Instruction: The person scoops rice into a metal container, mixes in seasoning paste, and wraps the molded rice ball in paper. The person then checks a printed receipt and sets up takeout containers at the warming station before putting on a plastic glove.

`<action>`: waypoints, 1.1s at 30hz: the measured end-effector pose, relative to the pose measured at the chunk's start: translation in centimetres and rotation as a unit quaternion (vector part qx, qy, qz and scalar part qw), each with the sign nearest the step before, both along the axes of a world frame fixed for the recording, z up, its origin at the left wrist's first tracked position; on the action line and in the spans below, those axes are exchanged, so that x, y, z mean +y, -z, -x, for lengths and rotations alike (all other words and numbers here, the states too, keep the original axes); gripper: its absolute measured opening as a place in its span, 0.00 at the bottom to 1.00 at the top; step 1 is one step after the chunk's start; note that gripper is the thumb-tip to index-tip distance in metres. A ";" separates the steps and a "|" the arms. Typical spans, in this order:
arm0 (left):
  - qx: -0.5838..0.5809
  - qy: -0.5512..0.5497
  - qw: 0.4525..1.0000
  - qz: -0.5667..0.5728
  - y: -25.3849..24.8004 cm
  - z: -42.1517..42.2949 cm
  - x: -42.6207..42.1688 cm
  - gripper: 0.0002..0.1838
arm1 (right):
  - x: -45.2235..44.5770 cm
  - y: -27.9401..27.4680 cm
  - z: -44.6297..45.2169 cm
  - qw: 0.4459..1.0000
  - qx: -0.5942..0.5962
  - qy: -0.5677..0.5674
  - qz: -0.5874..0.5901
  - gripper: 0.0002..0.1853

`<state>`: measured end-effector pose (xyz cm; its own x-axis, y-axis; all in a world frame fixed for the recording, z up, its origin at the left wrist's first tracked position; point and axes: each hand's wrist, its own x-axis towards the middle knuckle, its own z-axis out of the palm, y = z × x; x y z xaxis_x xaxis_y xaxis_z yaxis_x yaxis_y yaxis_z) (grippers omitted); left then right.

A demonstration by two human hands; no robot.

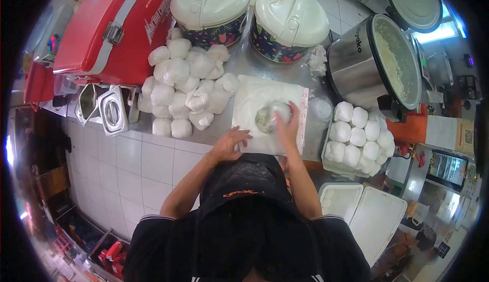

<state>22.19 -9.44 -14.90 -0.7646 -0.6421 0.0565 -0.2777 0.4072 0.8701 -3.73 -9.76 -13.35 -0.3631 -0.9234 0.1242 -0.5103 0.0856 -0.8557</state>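
Observation:
A stack of white paper sheets lies on the metal table in front of me. On it sits a pale mound of rice with greenish bits. My right hand is closed round a round whitish bowl at the mound's right side; the hand is slightly blurred. At the lower left edge of the sheets rests my left hand, its fingers apart and nothing in it. White wrapped bundles are piled to the left.
Two lidded pots with floral sides stand behind. An open rice cooker and a tray of wrapped bundles are at right. A red cooler and steel containers are at left.

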 end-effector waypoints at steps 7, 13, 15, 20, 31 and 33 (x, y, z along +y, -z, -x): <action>0.009 -0.020 1.000 -0.012 -1.0 0.7 -0.3 0.29 | 4.5 -5.4 7.0 0.667 -0.719 0.178 0.081 0.25; 0.019 0.026 0.994 0.107 0.1 2.3 -1.2 0.20 | 11.0 1.6 12.9 0.581 -0.782 0.201 0.105 0.26; 0.053 -0.040 0.995 0.071 0.3 2.7 -0.7 0.13 | 12.5 1.9 13.0 0.449 -0.863 0.204 0.112 0.28; 0.065 -0.104 0.992 0.036 -1.8 2.5 -0.9 0.09 | 13.0 -3.1 5.3 0.714 -0.506 0.481 0.049 0.30; 0.019 -0.041 0.996 0.074 -2.1 -0.1 -1.1 0.08 | 10.7 -2.1 5.7 0.935 0.308 -0.171 -0.033 0.15; 0.002 -0.046 0.998 -0.034 -2.2 -0.7 -0.4 0.10 | 10.4 -2.2 6.8 0.963 0.077 -0.249 -0.076 0.10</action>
